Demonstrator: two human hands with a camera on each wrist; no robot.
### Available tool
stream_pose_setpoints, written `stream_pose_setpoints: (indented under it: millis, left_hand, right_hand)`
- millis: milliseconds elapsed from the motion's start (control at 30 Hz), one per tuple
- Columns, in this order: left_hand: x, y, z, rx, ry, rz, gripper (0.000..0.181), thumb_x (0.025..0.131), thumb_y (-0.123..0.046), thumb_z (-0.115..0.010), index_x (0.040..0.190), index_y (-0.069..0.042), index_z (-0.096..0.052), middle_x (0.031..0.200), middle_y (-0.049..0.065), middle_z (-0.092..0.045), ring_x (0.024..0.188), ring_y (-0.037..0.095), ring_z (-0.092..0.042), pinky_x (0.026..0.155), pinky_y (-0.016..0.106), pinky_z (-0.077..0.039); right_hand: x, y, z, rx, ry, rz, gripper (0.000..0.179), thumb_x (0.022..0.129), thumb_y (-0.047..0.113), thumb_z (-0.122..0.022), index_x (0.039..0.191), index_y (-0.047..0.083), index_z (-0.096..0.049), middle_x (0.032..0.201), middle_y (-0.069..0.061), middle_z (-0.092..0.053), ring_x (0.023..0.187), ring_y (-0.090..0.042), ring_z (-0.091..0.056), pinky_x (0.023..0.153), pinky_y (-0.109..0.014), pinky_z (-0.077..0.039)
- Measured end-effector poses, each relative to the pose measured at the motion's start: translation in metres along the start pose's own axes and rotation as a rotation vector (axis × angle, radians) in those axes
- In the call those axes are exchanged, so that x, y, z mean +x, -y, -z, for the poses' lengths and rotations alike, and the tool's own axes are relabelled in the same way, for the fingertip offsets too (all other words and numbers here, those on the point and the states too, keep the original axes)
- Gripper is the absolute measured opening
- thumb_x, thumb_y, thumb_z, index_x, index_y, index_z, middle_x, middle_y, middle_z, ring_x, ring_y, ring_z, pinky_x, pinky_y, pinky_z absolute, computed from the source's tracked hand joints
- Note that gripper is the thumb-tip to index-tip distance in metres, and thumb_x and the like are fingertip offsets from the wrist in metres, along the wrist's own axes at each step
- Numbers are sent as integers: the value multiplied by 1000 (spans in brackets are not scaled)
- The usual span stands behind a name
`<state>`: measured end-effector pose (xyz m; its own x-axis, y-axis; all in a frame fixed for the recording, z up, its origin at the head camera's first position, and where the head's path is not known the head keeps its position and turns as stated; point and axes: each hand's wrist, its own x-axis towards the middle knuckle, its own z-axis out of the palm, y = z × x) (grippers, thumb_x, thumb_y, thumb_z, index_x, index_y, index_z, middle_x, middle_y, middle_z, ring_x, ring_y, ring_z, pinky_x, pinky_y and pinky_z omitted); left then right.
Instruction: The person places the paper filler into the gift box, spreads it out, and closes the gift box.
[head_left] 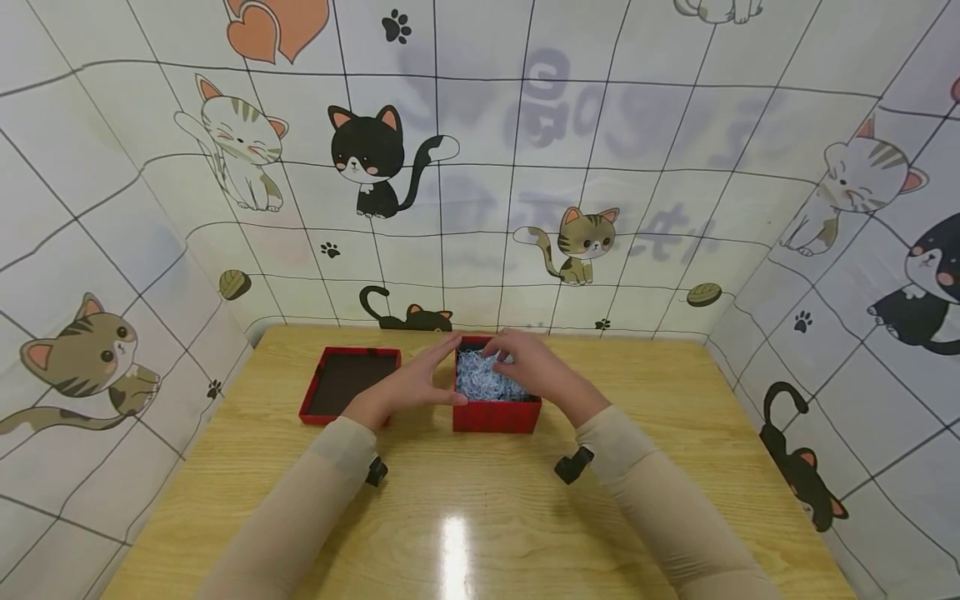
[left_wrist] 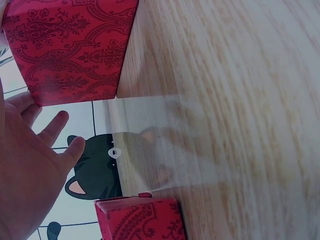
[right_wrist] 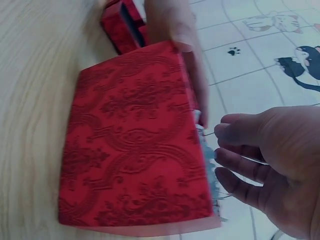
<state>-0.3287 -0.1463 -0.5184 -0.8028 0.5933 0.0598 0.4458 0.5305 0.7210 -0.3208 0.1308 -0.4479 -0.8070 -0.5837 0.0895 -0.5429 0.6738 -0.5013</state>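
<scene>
One red box (head_left: 495,417) stands before us near the middle of the desk's (head_left: 517,508) far edge, filled with pale blue shredded paper (head_left: 474,379). Our left hand (head_left: 408,379) spans the box's left side, fingers wide, thumb at its near corner. Our right hand (head_left: 531,365) hangs over the paper from the right, fingers loosely bent and apart; whether their tips touch it we cannot tell. Toward the desk's far left corner lies a red lid (head_left: 348,383), dark inside facing up. Behind the far edge we see a cat-print backdrop (head_left: 480,125).
</scene>
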Motion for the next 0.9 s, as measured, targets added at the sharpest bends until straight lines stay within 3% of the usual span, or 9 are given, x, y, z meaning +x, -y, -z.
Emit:
stream_pose_setpoints:
  millis: [167, 367, 567, 667, 900]
  left_hand:
    - [0, 0, 0, -9, -3, -8, 120, 91, -59, -88, 180, -23, -16, 187, -1, -8, 170, 32, -14, 130, 68, -24]
    - [4, 7, -2, 9, 1, -35, 121, 92, -61, -86, 180, -22, -14, 187, -2, -6, 170, 29, -12, 130, 65, -25]
    - [2, 7, -1, -6, -4, -49, 120, 92, -56, -89, 180, -22, -14, 187, 0, -6, 170, 28, -11, 131, 65, -24]
    - [1, 6, -1, -10, -6, -47, 120, 92, -54, -89, 180, -21, -15, 186, -6, -5, 170, 27, -11, 131, 64, -24]
    - [0, 5, -1, -13, -16, -51, 119, 92, -53, -90, 180, -21, -16, 186, -6, -7, 170, 27, -11, 131, 64, -24]
  right_hand:
    - [9, -2, -14, -37, 48, -31, 22, 101, -3, -77, 121, 6, -81, 119, -9, -73, 109, -25, -72, 96, -40, -63]
    - [20, -6, -25, -45, 144, -107, 30, 101, -1, -77, 130, 7, -79, 128, -8, -72, 116, -25, -69, 104, -43, -59]
    - [28, -4, -33, -128, 257, -87, 43, 101, 7, -82, 143, 6, -73, 146, -15, -67, 135, -32, -63, 117, -48, -51]
    - [31, -3, -37, -168, 289, -89, 49, 101, 10, -83, 148, 7, -70, 151, -16, -65, 142, -34, -60, 121, -51, -47]
    - [39, -5, -42, -223, 314, -72, 51, 100, 13, -85, 149, 8, -70, 152, -17, -64, 142, -35, -60, 122, -51, -46]
